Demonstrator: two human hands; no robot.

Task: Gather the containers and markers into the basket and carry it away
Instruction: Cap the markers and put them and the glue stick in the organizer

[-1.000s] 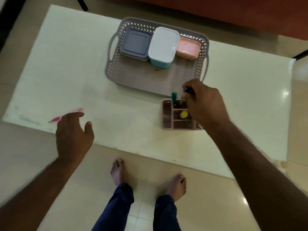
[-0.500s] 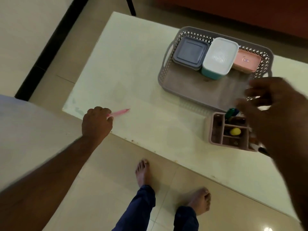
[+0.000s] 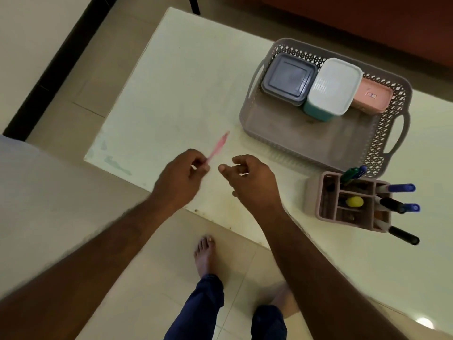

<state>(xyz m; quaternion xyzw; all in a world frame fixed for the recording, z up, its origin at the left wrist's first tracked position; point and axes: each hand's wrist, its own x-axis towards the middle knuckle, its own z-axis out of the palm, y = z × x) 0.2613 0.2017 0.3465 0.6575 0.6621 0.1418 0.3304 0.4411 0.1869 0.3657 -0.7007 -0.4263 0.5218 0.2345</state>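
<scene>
From the head camera, looking down: the left hand (image 3: 180, 179) pinches a slim pink marker (image 3: 218, 148) by its near end, fingers curled on it, the rest of the marker slanting up and away over the white table (image 3: 186, 77). The grip near the tail leaves most of the barrel free, probably so the other hand can take it. The right hand (image 3: 247, 179) hovers just beside it, fingers loosely curled and apart, holding nothing, thumb turned toward the marker as if ready to receive it.

To the right stands the grey perforated plastic basket (image 3: 382, 133) with side handles. Along its far wall sit three lidded containers in a row: a grey square one (image 3: 289, 79), a white-lidded teal one (image 3: 332, 88) and a flat pink one (image 3: 372, 96), leaving the near floor free. Just in front of the basket, touching or nearly so, is a pink compartmented organiser (image 3: 326, 207) holding blue and black markers (image 3: 398, 207); it looks meant to go in that free space.
</scene>
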